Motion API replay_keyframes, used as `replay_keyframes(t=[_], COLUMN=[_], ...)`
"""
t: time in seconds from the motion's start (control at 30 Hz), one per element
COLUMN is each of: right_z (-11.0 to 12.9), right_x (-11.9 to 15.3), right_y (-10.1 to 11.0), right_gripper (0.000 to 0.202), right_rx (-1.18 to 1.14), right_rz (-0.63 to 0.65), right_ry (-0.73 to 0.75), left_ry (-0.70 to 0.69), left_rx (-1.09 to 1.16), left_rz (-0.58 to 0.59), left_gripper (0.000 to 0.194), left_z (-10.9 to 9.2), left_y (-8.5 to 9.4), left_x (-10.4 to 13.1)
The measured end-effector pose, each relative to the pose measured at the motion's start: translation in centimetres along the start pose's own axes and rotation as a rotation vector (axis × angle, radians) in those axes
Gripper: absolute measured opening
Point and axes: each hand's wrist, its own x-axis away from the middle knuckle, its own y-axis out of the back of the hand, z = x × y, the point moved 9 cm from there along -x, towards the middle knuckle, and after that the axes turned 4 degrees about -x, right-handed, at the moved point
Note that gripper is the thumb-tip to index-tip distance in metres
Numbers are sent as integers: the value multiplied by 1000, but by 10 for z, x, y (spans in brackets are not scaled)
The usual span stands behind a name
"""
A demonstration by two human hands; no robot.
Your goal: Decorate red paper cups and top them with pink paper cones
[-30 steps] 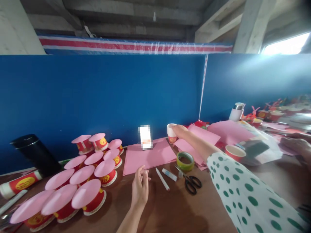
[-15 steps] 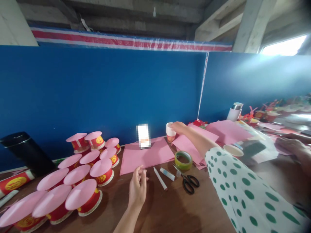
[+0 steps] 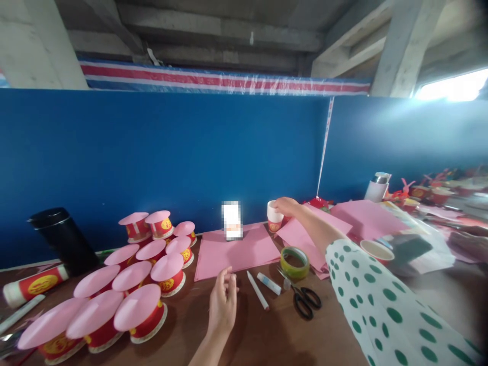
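Note:
At the back of the table, my right hand (image 3: 286,206) grips the rim of a white and red paper cup (image 3: 275,218), which stands upright and looks like part of a short stack. My left hand (image 3: 223,300) hovers over the brown table, fingers loosely curled and apart, with nothing in it. Just ahead of it lie pink paper sheets (image 3: 240,256). A white pen (image 3: 257,291), a glue stick (image 3: 269,283), black-handled scissors (image 3: 306,301) and a roll of yellowish tape (image 3: 295,263) sit between my two hands.
Several red cups topped with pink paper discs (image 3: 138,307) fill the left side. Behind them leans a black bottle (image 3: 63,239). A phone-like blurred white object (image 3: 232,221) stands by the blue partition (image 3: 198,152). Another paper cup (image 3: 376,250) and more pink paper (image 3: 366,219) lie to the right.
The camera view has shifted, so everything sits slightly lower and further right. My right hand stays on the cup, and my left hand keeps its loose curl.

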Motion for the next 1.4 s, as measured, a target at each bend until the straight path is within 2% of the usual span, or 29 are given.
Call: replay_keyframes(t=[0.23,0.63,0.83,1.03,1.23,1.33,1.4], right_z=[2,-5,-10,-29,-55,-52,-38], right_x=[-4,-7,-1,6,30,47,59], right_y=[0,5,17,29,58,65,60], right_gripper=[17,14,27,22,18,18,19], right_rx=[41,-1,-95,-298,-621,-849,-1031], right_rz=[-23,-68,-163,-304,-529,-632,-667], right_ry=[59,-3,-47,-86,-160,-200,-218], left_ry=[20,29,-2,-5,-15,-17,-31], left_rx=[2,15,-4,-19,-13,-33,-65], left_rz=[8,6,-13,12,16,32,38], left_gripper=[45,47,46,46,47,47,45], left_z=[3,4,3,3,4,2,-3], left_y=[-2,-2,1,-1,-2,-3,-3], left_x=[0,-1,-1,-1,-2,-2,0])
